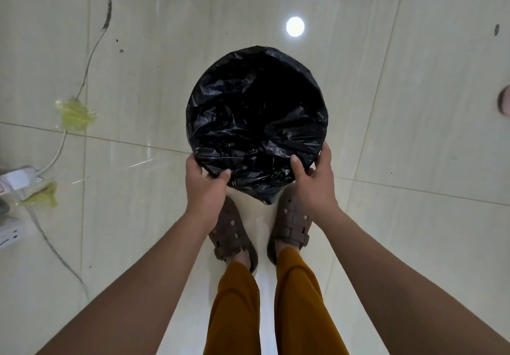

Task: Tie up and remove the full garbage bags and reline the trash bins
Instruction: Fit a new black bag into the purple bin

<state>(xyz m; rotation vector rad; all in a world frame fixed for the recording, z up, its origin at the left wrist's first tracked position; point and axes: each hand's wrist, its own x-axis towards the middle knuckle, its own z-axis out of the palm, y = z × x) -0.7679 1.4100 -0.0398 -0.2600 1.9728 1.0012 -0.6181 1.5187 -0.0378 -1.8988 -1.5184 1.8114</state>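
Note:
A round trash bin lined with a black garbage bag (256, 117) stands on the tiled floor just in front of my feet. The bag is folded over the whole rim and hides the bin itself; its inside looks dark and crumpled. My left hand (205, 186) grips the near-left edge of the bag-covered rim, thumb inside. On the near-right edge my right hand (313, 178) grips in the same way, thumb over the rim. A loose flap of bag hangs down between my hands.
A white cable (91, 48) runs along the floor at left, taped down with yellowish tape (74, 114), to power strips (16, 181) at the left edge. Another person's toe (505, 100) shows at the right edge. My brown sandals (292, 222) stand close behind the bin.

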